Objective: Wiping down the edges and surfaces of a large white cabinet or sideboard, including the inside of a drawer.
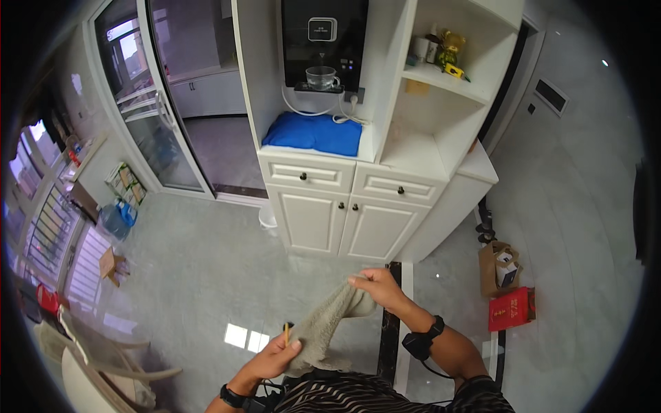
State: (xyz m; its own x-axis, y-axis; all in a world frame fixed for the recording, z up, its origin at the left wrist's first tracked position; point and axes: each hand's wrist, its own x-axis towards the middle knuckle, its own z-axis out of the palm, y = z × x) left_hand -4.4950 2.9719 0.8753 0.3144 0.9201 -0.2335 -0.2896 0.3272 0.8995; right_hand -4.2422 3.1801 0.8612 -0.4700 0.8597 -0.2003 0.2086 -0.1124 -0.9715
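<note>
A grey-beige terry cloth [330, 320] stretches slantwise between my two hands in front of my body. My right hand [382, 289] pinches its upper corner between thumb and fingers. Lower down and to the left, my left hand [276, 356] grips the cloth's other side, thumb on top. A thin yellow stick-like thing [287, 334] with a dark piece near its top stands up at the left fingers; what it is I cannot tell. The cloth hangs in folds, its lower edge close to my striped shirt [351, 395].
Ahead stands a white cabinet [310, 219] with a blue folded cloth [315, 135], a water dispenser [325, 46] and a glass cup [321, 77]. Leftward are a small wooden stool [111, 264], a water jug [114, 221] and chairs [113, 361]. A cardboard box [490, 273] and red bag [508, 310] sit right.
</note>
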